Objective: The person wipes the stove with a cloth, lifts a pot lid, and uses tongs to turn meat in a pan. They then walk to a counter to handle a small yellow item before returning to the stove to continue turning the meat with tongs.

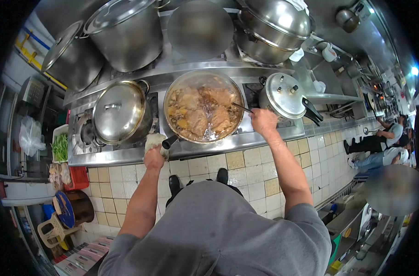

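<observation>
A wide pan (pixel 167 120) sits on the stove in front of me, full of brown liquid with large pieces of meat (pixel 198 122) and yellowish bits. Its dark handle (pixel 170 142) points toward me on the left. My left hand (pixel 153 158) is closed on a pale cloth (pixel 154 141) right beside that handle. At the pan's right rim, my right hand (pixel 264 121) grips a thin metal utensil (pixel 241 108) that slants into the pan. The utensil's far end is hidden in the liquid.
Left of the pan stands a lidded pot (pixel 119 115); to the right, a pressure cooker (pixel 283 96). Tall stockpots (pixel 126 41) and a steamer (pixel 271 30) line the back. Greens fill a crate (pixel 55 133) at left. Other people (pixel 380 138) stand far right.
</observation>
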The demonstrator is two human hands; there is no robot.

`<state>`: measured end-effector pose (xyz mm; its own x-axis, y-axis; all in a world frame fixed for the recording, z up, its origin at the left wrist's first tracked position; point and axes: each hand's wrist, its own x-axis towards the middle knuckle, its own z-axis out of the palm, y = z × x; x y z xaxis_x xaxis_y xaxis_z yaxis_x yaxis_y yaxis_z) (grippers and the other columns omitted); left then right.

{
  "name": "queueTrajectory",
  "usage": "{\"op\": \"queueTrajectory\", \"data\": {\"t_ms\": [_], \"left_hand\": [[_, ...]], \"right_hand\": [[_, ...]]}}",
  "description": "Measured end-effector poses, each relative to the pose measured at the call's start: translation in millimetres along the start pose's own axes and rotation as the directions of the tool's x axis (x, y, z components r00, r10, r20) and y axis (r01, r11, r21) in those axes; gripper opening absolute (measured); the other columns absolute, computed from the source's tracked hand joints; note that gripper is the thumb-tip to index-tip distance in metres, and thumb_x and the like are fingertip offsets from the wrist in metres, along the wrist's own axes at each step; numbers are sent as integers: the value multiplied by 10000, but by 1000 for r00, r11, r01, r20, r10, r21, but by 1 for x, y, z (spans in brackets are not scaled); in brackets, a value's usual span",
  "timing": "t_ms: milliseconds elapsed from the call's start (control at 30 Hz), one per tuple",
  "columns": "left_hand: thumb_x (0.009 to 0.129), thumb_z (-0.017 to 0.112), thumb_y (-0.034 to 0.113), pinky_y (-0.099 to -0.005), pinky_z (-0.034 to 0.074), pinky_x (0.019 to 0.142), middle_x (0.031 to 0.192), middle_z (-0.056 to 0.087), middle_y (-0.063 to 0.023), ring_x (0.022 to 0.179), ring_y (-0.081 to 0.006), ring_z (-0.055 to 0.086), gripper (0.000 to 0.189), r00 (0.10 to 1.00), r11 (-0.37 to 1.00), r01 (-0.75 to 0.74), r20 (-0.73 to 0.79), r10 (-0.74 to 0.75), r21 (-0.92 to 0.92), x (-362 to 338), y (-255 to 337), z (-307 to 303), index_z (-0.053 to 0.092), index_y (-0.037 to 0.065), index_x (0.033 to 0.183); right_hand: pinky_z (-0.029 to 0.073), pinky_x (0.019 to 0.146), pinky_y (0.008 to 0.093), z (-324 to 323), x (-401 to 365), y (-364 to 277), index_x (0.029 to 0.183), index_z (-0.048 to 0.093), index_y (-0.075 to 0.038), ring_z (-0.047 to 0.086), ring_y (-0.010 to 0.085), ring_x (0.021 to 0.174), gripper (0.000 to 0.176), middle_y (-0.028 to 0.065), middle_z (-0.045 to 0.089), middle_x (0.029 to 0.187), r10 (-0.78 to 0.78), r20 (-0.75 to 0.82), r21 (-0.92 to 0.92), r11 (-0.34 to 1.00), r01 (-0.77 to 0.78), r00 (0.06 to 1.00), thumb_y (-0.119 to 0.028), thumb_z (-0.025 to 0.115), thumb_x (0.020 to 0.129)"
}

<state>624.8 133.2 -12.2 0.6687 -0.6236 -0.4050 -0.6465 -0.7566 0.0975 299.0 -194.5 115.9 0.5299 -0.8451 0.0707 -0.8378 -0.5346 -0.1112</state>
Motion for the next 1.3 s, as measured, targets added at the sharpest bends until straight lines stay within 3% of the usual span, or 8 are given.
{"op": "queueTrajectory", "data": {"t_ms": [67, 200, 333, 500, 700, 767, 1033, 1300], "left_hand": [[839, 766, 141, -459, 586, 980, 1270, 708, -103, 1159, -324, 705, 575, 998, 997, 63, 24, -64, 51, -3, 4, -3, 644, 240, 1393], [786, 851, 213, -541, 566, 858, 998, 755, -224, 978, -430, 726, 368, 976, 986, -119, -197, 93, -121, 19, -22, 42, 768, 95, 1125], [838, 763, 148, -541, 568, 893, 1053, 752, -243, 1031, -453, 714, 279, 967, 987, -162, -200, 157, -9, 2, -9, 27, 758, 48, 1098], [823, 772, 173, -529, 570, 911, 1071, 750, -248, 1027, -456, 716, 298, 968, 983, -174, -192, 159, -61, -4, 4, 16, 765, 60, 1098], [786, 821, 289, -515, 578, 918, 1032, 766, -221, 1026, -427, 729, 343, 970, 985, -172, -180, 164, -30, 14, -19, 33, 777, 94, 1065], [812, 797, 264, -517, 583, 918, 1063, 767, -214, 1027, -413, 737, 319, 989, 994, -105, -101, 106, 11, 11, -14, 25, 775, 105, 1088], [841, 750, 148, -521, 594, 908, 1047, 771, -206, 1018, -399, 746, 396, 989, 998, -63, -134, 62, -2, 13, -15, 26, 753, 198, 1235], [856, 768, 145, -469, 588, 968, 1334, 688, -64, 1141, -342, 708, 544, 997, 998, -57, -55, 57, -3, 5, -12, 19, 671, 238, 1383]], "right_hand": [[602, 712, 516, 25, 4, 8, 886, 800, -129, 768, 368, 821, 182, 174, 769, 865, -56, 21, 21, 998, 56, 998, -255, 671, 912], [628, 742, 437, 6, 3, -19, 934, 837, -135, 795, 281, 883, 197, 108, 809, 939, 75, 281, -76, 996, -55, 957, -234, 683, 862], [608, 707, 436, 11, -6, -28, 807, 812, -96, 784, 299, 805, 166, 146, 785, 835, -57, 70, 1, 998, 57, 996, -196, 682, 788], [612, 711, 433, 12, -4, -24, 818, 812, -89, 788, 299, 820, 155, 152, 786, 850, -74, 41, 53, 996, 72, 996, -183, 695, 781], [599, 827, 491, -2, -29, -25, 1004, 795, -100, 764, 359, 929, 264, 179, 779, 947, 129, 100, 239, 959, -149, 987, -316, 728, 867], [588, 837, 508, 6, -38, -20, 1037, 776, -91, 750, 378, 951, 323, 195, 769, 956, 156, -9, 327, 934, -145, 988, -369, 756, 874], [596, 829, 517, 13, -15, -48, 1005, 747, -83, 748, 387, 944, 254, 204, 759, 971, 83, 6, 202, 976, -82, 997, -309, 717, 895], [606, 685, 460, 43, 8, -76, 804, 748, -66, 757, 343, 780, 222, 157, 754, 825, -128, -129, -27, 992, 126, 983, -278, 719, 863]]}}
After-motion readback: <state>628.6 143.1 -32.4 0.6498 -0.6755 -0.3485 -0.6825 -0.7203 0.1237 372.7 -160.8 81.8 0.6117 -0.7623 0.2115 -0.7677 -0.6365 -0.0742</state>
